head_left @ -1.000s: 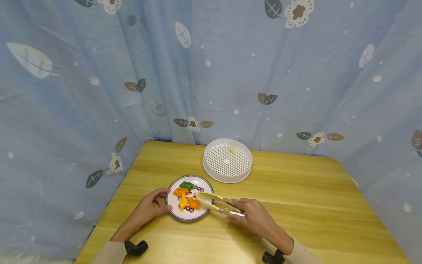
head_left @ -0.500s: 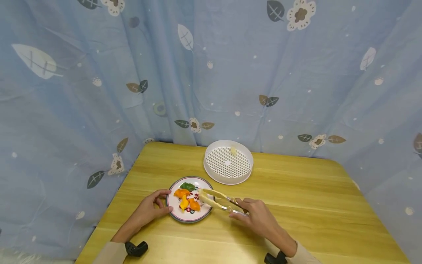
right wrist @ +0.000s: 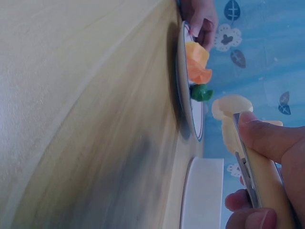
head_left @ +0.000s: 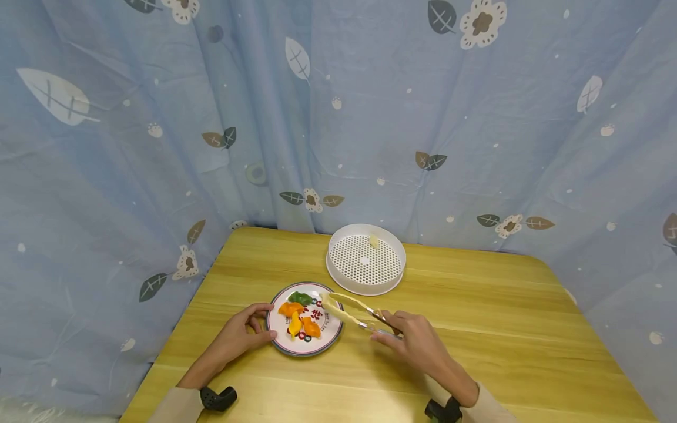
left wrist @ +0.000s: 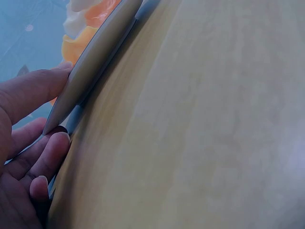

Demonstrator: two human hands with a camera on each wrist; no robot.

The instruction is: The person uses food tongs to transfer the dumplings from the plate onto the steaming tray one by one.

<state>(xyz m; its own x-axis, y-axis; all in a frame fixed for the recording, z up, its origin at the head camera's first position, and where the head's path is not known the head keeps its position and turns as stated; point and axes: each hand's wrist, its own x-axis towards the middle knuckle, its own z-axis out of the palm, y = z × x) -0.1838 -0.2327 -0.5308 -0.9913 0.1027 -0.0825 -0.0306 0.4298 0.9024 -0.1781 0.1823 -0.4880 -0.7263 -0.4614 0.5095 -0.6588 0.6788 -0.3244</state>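
Observation:
My left hand (head_left: pixel 240 332) grips the near-left rim of a round white plate (head_left: pixel 333 335), thumb on top and fingers beneath. On the plate lie a green dumpling-like piece (head_left: pixel 300 298), two orange pieces (head_left: pixel 311 327) and a yellow one (head_left: pixel 294 324). My right hand (head_left: pixel 415 341) holds a pair of tongs (head_left: pixel 344 315) with pale yellow arms and metal middles. Between the tong tips is a pale dumpling-like piece (right wrist: pixel 232 106), raised above the plate's right part. In the right wrist view the thumb presses on the tong handle.
Behind the plate, a white perforated round tray (head_left: pixel 365 282) stands on the wooden table (head_left: pixel 476 317) with a small pale piece (head_left: pixel 374 241) inside. A blue patterned curtain (head_left: pixel 370 117) hangs along the table's back and sides.
The tongs and the pale piece have risen off the plate and shifted towards its far right side. My left hand keeps its place on the rim.

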